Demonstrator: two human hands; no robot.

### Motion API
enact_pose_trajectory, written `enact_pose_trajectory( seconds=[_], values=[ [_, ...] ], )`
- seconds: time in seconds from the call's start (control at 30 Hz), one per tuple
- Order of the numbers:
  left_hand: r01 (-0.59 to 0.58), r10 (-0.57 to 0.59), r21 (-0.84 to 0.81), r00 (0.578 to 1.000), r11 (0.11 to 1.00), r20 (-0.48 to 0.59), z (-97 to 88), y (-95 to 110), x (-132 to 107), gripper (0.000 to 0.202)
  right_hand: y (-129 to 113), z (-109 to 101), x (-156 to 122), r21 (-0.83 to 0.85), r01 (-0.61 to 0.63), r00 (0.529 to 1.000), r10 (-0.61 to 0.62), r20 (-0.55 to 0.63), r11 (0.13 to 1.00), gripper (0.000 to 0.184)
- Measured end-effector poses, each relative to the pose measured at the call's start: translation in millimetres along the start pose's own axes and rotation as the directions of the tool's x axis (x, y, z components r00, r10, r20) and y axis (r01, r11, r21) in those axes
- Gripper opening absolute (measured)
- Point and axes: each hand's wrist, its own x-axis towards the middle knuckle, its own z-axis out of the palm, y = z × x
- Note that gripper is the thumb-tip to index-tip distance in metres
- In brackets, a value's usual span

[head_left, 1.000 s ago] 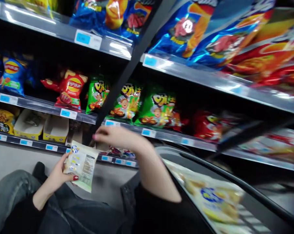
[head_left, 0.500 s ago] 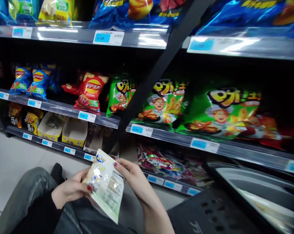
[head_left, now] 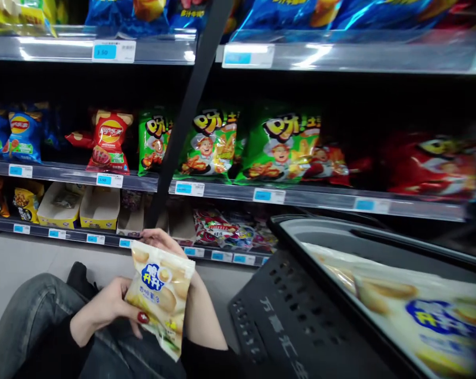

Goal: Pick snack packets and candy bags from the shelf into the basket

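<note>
A cream-coloured snack bag (head_left: 164, 289) with a blue logo and pictures of potatoes tilts above my lap, its front towards me. My left hand (head_left: 107, 310) grips its left edge, the thumb with a red nail lying across the front. Behind the bag's top edge is my right hand (head_left: 162, 239), its fingers loosely stretched to the left. The bag covers part of that hand and wrist, and whether they touch is unclear. A dark grey shopping basket (head_left: 277, 305) stands to the right, with similar cream snack bags (head_left: 427, 316) inside.
Ahead, the middle shelf holds green chip bags (head_left: 281, 150), a red chip bag (head_left: 110, 139) and blue chip bags (head_left: 22, 134). Open yellow-and-white cartons (head_left: 99, 210) and small colourful packets (head_left: 218, 229) sit on the bottom shelf. A slanting black post (head_left: 186, 116) divides the shelving.
The bag has turned over from its printed back to its front. My right hand has gone from the bag's right edge to behind it. The view has swung right, showing more of the basket.
</note>
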Motion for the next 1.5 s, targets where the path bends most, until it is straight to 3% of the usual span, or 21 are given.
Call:
enact_pose_trajectory(
  seconds=[0.1,0.2,0.27,0.33,0.47,0.6,0.7,0.9,1.07,1.13,1.23,1.33,1.5],
  values=[
    [-0.014,0.039,0.154,0.986,0.988,-0.160,0.0,12.3,-0.3,0.027,-12.8,-9.9,-8.3,0.080,-0.067,0.995,0.072,-0.066,0.995,0.052],
    [0.039,0.013,0.209,0.971,0.977,-0.239,-3.4,16.7,-0.4,0.023,-30.0,-14.5,-19.4,-0.166,-0.061,0.996,0.048,-0.080,0.984,0.048],
    [0.052,0.000,0.211,0.971,0.976,-0.240,-4.4,16.8,-0.9,0.023,-37.2,-14.0,-23.4,-0.392,-0.109,0.990,0.064,-0.126,0.914,0.035],
    [0.054,-0.010,0.205,0.978,0.977,-0.209,-3.4,16.8,-2.1,0.022,-38.4,-12.5,-23.4,-0.516,-0.173,0.980,0.096,-0.172,0.839,0.024],
    [0.048,-0.016,0.181,0.985,0.982,-0.173,2.1,19.6,-5.2,0.018,-29.6,-12.5,-17.8,-0.650,-0.164,0.977,0.030,-0.213,0.742,0.013],
    [0.066,-0.029,0.190,0.981,0.980,-0.192,5.8,23.2,-7.4,0.018,-23.5,-15.5,-14.7,-0.791,-0.159,0.971,-0.050,-0.233,0.591,0.012],
    [0.073,-0.034,0.200,0.981,0.977,-0.191,7.1,24.5,-8.3,0.017,-23.3,-17.3,-14.8,-0.826,-0.148,0.975,-0.062,-0.216,0.544,0.013],
    [0.072,-0.035,0.195,0.983,0.978,-0.183,6.9,26.2,-10.2,0.017,-24.0,-18.2,-14.7,-0.775,-0.157,0.974,-0.035,-0.225,0.613,0.012],
    [0.006,0.024,0.138,0.976,0.990,-0.218,2.4,24.5,-9.1,0.027,-31.5,-10.8,-17.9,-0.521,-0.134,0.971,0.007,-0.238,0.843,0.015],
    [-0.032,0.050,0.085,0.974,0.996,-0.221,2.1,20.2,-7.0,0.029,-35.5,-6.9,-19.6,-0.422,-0.125,0.972,0.025,-0.235,0.898,0.018],
    [-0.035,0.036,0.006,0.984,0.999,-0.175,4.8,9.8,-2.3,0.034,-38.0,-3.9,-20.1,-0.383,-0.106,0.972,0.015,-0.234,0.918,0.020],
    [-0.013,0.012,-0.006,0.979,1.000,-0.202,9.3,-0.1,1.9,0.039,-34.5,-6.1,-18.1,-0.396,-0.089,0.968,-0.014,-0.250,0.914,0.019],
    [0.013,0.001,0.066,0.980,0.998,-0.200,12.1,-1.8,3.2,0.035,-22.2,-17.4,-13.9,-0.532,-0.131,0.947,-0.053,-0.317,0.837,0.019]
  ],
)
